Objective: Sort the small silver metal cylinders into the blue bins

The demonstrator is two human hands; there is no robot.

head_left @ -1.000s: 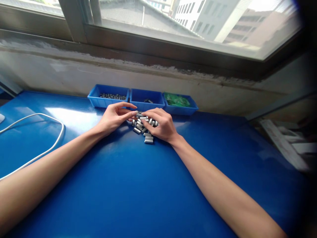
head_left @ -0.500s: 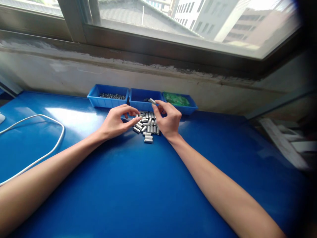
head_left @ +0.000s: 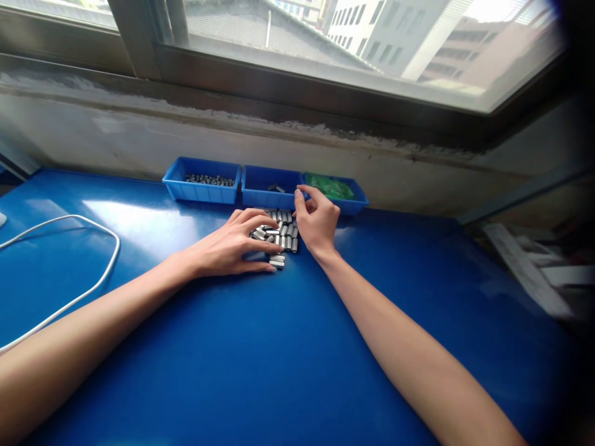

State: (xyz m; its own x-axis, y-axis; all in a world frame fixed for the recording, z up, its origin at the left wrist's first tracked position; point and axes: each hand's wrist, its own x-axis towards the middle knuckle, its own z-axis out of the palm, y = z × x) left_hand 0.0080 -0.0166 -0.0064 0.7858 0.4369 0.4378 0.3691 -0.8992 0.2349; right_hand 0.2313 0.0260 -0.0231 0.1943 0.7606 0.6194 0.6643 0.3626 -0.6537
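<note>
Several silver metal pieces (head_left: 287, 236) lie close together on the blue table (head_left: 260, 359). Over the left part of them, my left hand (head_left: 239, 244) is spread, its fingertips on or just above the pieces. My right hand (head_left: 318, 217) is at the right edge of the group, thumb and index finger pinched near the middle bin's front right corner; whatever they hold, if anything, is too small to make out. The middle blue bin (head_left: 264, 197) has a few dark and silver pieces (head_left: 276, 188) inside.
Behind, the left blue bin (head_left: 199, 193) holds many small metal parts, and the right blue bin (head_left: 356, 201) holds green packets (head_left: 331, 186). A white cable (head_left: 109, 266) curves over the table at left. The wall and window stand beyond.
My left hand has moved down and spread over the metal pieces. The silver piece earlier between my right fingertips no longer shows there; a silver piece now shows in the middle bin.
</note>
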